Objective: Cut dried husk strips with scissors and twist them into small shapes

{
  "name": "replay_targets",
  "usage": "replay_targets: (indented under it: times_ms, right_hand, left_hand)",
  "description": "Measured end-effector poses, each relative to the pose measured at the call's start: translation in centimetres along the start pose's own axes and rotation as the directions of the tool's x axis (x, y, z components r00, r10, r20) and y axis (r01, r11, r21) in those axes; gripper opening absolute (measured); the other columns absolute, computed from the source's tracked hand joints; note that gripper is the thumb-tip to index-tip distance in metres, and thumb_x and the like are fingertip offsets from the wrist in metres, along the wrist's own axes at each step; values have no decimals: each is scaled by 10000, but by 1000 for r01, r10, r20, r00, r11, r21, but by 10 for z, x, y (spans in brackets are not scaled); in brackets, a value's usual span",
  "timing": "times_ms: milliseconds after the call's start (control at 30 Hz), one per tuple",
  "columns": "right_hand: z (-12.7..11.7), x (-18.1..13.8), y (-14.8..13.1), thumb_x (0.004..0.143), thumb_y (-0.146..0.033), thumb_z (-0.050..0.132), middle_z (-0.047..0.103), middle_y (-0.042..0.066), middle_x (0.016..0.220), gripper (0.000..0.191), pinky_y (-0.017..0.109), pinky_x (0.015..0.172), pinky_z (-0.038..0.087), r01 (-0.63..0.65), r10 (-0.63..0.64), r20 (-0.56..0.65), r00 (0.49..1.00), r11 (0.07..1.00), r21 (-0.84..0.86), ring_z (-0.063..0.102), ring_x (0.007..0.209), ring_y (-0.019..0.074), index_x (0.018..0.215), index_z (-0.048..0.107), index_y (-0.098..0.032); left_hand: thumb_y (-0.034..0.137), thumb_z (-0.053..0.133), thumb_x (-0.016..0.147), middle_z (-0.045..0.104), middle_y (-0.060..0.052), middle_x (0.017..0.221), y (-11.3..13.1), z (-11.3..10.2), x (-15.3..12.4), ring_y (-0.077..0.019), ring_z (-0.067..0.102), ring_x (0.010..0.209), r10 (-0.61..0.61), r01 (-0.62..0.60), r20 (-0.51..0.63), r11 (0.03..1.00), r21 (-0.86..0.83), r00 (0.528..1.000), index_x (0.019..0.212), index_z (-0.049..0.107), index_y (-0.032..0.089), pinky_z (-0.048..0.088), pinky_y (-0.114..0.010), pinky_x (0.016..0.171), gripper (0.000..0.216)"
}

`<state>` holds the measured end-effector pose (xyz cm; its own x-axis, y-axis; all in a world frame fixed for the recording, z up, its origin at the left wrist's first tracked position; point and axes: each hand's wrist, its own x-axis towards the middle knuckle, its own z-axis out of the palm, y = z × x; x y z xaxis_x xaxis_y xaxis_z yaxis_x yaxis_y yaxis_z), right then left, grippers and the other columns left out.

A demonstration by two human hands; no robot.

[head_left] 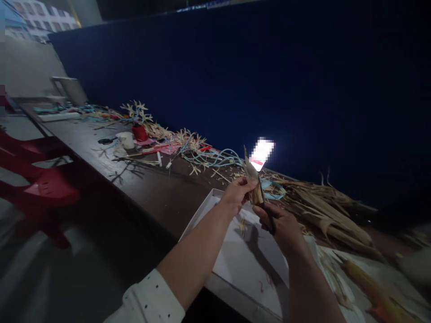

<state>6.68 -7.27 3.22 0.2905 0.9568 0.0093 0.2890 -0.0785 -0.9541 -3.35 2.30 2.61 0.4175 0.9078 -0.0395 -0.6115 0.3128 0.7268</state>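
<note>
My left hand (pixel 239 194) is closed around a pale, dried husk-like leaf piece (pixel 256 195), its pointed tip sticking up. In my right hand (pixel 281 224) is a pair of dark-handled scissors (pixel 270 219), the blades running up along the right side of the leaf. Whether the blades touch the leaf I cannot tell. Both hands are above a shallow white tray (pixel 232 251), in which a small dry scrap (pixel 242 225) lies. Just behind the hands a lit phone screen (pixel 261 153) stands, partly blurred out.
Long dried leaves (pixel 323 206) are heaped on the right. Woven straw flowers (pixel 190 140), pale blue cords (pixel 215 158), a red thread spool (pixel 139 132), a white cup (pixel 125 140) and other scissors (pixel 107 141) lie along the dark table (pixel 148 184). Red plastic chairs (pixel 50 186) stand left; a dark blue partition (pixel 218 80) rises behind.
</note>
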Motion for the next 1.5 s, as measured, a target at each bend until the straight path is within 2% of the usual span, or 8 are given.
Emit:
replay_targets:
  times_ms: [367,533,767,867,1000,1167,1367,1500]
  right_hand:
    - [5,-2,-1,599,-500,729,528,-23,558,463,230,474,379,17,-17,10,1000,998,53,465,504,117,915,707,-163]
    - [6,0,4,617,-457,741,558,-15,608,424,222,491,377,2,-6,44,999,994,106,478,532,114,913,690,-158]
    - [-3,7,7,643,-495,708,581,-5,678,493,182,422,297,34,82,-249,965,904,427,513,555,103,1021,632,-187]
    - [-7,8,7,628,-449,733,612,-1,751,511,159,421,292,34,122,-279,952,868,496,552,614,105,1073,614,-227]
    - [-6,7,3,605,-369,762,643,10,819,536,149,446,308,-4,126,-217,968,874,486,561,670,110,1103,611,-242]
    - [-1,6,5,551,-293,790,609,-21,779,510,159,449,295,-14,65,-83,994,862,506,496,588,77,1037,644,-239]
    - [0,13,17,536,-306,789,564,-26,709,486,195,466,318,83,9,-189,982,878,471,460,545,84,983,634,-192]
    - [-2,15,18,552,-327,783,554,-23,709,480,206,486,333,123,-8,-264,965,898,423,472,565,96,985,629,-188]
  left_hand:
    - [273,799,523,586,30,621,15,-3,-6,-72,546,520,-23,21,97,1000,16,995,746,574,143,419,-202,530,343]
    - [309,801,513,577,29,598,13,-4,-4,-74,540,499,-9,5,75,999,46,997,744,575,142,407,-195,497,364]
    - [329,765,560,596,-2,660,13,-7,-2,-80,545,545,32,-35,14,976,216,999,763,612,122,440,-219,551,328]
    - [327,734,598,594,-6,657,12,-8,-3,-80,539,545,31,-43,47,955,292,998,783,627,114,430,-212,544,302]
    - [329,720,619,618,-24,700,11,-8,-5,-97,564,578,-4,-34,118,947,320,993,843,634,107,456,-230,581,327]
    - [336,730,617,637,-46,753,8,-6,-6,-121,596,628,-33,-26,183,949,313,983,878,625,104,491,-277,649,365]
    - [323,747,598,634,-39,760,6,-6,-6,-107,583,610,-63,-40,253,924,381,965,861,624,111,466,-245,600,360]
    - [282,756,580,607,-12,645,2,-6,-6,-74,521,518,-65,-81,302,892,445,951,825,630,104,403,-201,517,328]
